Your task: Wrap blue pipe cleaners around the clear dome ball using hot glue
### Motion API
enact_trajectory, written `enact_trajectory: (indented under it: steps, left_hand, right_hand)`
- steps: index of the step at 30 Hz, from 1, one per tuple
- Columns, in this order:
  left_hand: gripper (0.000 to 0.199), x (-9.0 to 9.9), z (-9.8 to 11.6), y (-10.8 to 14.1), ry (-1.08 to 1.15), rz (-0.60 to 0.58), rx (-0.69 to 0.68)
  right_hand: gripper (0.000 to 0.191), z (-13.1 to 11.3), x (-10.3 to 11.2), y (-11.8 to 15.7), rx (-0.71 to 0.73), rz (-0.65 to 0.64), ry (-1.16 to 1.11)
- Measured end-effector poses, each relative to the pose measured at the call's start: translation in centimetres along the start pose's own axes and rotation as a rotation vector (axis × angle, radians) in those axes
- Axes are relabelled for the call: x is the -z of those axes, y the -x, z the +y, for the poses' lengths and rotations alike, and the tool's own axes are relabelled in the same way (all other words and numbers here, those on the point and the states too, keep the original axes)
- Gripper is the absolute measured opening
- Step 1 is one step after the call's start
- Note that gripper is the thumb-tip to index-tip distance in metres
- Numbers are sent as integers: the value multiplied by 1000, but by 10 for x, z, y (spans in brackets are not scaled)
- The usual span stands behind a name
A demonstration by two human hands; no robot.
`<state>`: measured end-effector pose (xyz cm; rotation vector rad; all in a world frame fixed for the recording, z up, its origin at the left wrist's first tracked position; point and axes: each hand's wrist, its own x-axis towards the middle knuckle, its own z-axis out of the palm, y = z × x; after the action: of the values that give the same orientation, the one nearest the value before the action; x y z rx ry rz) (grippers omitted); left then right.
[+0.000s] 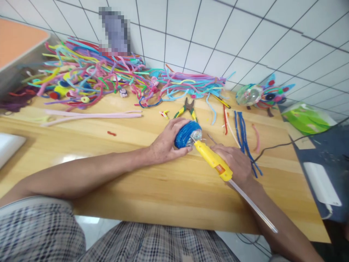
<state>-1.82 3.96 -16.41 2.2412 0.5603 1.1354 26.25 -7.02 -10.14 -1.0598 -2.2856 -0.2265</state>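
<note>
Near the centre of the frame, between the two hands, find the round blue-wrapped form (185, 135), with a clear, shiny part bare toward its right side. See the left hand (163, 145) half closed around it, fingers curved over the upper left side, thumb along the lower edge. See the right hand (237, 162) closed around the handle of the yellow glue gun (211, 158), with trigger pressure hidden from view, so not possible to tell. Note the metal nozzle (193, 139) at the clear part, seemingly in contact or very near, and the long glue stick (253, 205) out of the back, toward the lower right. For good work, probably best to steady the blue-wrapped form with light pressure only, without squeezing the strands out of their rows. Hold the left thumb away from the metal nozzle, because of likely heat; at present, quite near to it. Squeeze gently, for a thin and even line of glue close to the last blue row, not a big drop. Turn the form slowly with the left fingers, rather than twisting the right wrist. Mind also the black cord (278, 145) at right, crossing near the loose blue chenille stems (241, 127), and the pliers (189, 105) just above the blue-wrapped form on the wooden table (163, 196).
</note>
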Motion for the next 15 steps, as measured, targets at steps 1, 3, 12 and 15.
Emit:
enact_trajectory:
  steps: [1, 3, 12, 15]
  left_hand:
    - [89, 0, 0, 0, 1, 0, 3]
    - [91, -1, -1, 0, -3, 5, 6]
    - [88, 1, 2, -1, 1, -4, 30]
    - [88, 2, 2, 0, -13, -10, 39]
  right_hand:
    - [29, 0, -1, 1, -1, -3, 1]
    - [29, 1, -2, 2, 6, 14, 7]
    - [29, 4, 1, 0, 17, 33, 4]
    - [30, 4, 4, 1, 28, 9, 24]
